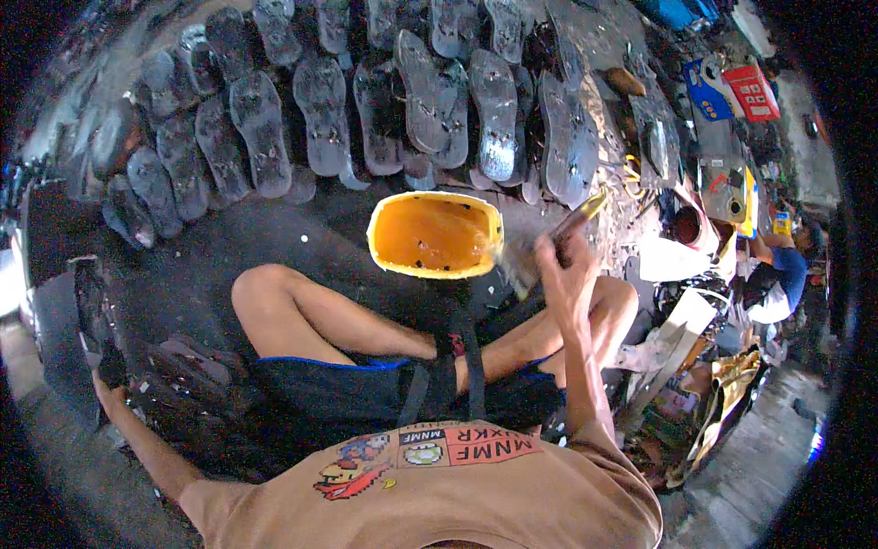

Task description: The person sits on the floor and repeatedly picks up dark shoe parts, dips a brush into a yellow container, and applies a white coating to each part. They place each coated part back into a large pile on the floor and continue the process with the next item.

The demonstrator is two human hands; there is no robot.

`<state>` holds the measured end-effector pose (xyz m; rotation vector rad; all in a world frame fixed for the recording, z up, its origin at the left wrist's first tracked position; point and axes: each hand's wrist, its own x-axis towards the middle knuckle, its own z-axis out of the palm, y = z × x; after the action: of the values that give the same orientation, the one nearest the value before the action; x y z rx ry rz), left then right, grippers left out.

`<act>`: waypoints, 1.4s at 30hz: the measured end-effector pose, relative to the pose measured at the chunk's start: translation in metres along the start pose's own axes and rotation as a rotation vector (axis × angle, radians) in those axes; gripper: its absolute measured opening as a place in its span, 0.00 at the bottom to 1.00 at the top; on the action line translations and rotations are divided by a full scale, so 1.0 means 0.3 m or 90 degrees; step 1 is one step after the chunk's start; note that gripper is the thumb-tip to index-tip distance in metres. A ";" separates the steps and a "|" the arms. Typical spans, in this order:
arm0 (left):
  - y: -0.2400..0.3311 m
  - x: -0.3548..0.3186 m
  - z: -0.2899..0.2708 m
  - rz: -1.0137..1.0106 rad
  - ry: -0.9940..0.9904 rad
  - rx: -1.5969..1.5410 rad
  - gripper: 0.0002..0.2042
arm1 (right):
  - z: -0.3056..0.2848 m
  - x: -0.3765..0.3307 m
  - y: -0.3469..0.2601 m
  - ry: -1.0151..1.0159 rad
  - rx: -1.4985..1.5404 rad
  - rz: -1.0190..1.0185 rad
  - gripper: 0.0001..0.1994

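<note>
Closed around the handle of a paintbrush [583, 213], my right hand [567, 265] is just right of a yellow tub. The brush's bristles [519, 267] point left, by the tub's right rim. Cut off at the top, the yellow tub [374, 240] stands on the dark ground in front of my crossed legs and contains an amber liquid. My left arm reaches out to the far left. There my left hand [112, 389] is at the lower end of a dark, sole-like piece [90, 302]; its fingers are too dark and hidden to read.
Rows of dark shoe soles [320, 114] lie beyond the tub. Dark straps or scraps [197, 371] are heaped beside my left knee. Boxes [752, 91], a white container [672, 259] and scraps crowd the right side. Another person's arm [777, 242] shows at the far right.
</note>
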<state>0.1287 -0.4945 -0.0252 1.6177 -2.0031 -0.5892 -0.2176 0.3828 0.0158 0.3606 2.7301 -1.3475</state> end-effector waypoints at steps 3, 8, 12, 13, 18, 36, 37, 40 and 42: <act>0.290 -0.291 0.046 0.164 0.009 -0.131 0.10 | -0.007 -0.114 0.041 -0.137 -0.062 -0.045 0.14; 0.868 -1.187 0.041 0.666 -0.101 0.034 0.13 | -0.085 0.016 0.031 0.031 0.715 0.115 0.12; 0.787 -1.606 0.193 0.687 -0.292 0.107 0.24 | -0.106 0.045 -0.038 -0.036 1.013 0.202 0.11; 0.784 -1.649 0.214 0.692 -0.284 0.144 0.26 | -0.115 0.044 -0.032 -0.051 1.033 0.211 0.10; 0.847 -1.635 0.265 0.463 -0.372 -0.130 0.26 | -0.137 0.020 -0.069 -0.178 1.041 0.143 0.15; 0.953 -1.833 0.353 -0.285 -1.061 -0.856 0.40 | 0.019 -0.218 -0.331 -0.091 0.140 -0.449 0.13; 0.918 -1.831 0.329 -0.310 -1.052 -0.843 0.41 | -0.019 -0.141 -0.400 -0.129 0.101 -0.285 0.13; 0.924 -1.823 0.328 -0.278 -1.052 -0.769 0.45 | -0.038 -0.032 -0.396 0.063 0.385 -0.363 0.15; 1.028 -1.854 0.296 -0.127 -1.057 -0.652 0.47 | -0.052 -0.132 -0.368 0.019 0.143 -0.499 0.18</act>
<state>-0.0661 0.1144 0.0342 0.4592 -1.5183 -3.0328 -0.2054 0.3233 0.1173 -0.7719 2.8536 -1.7978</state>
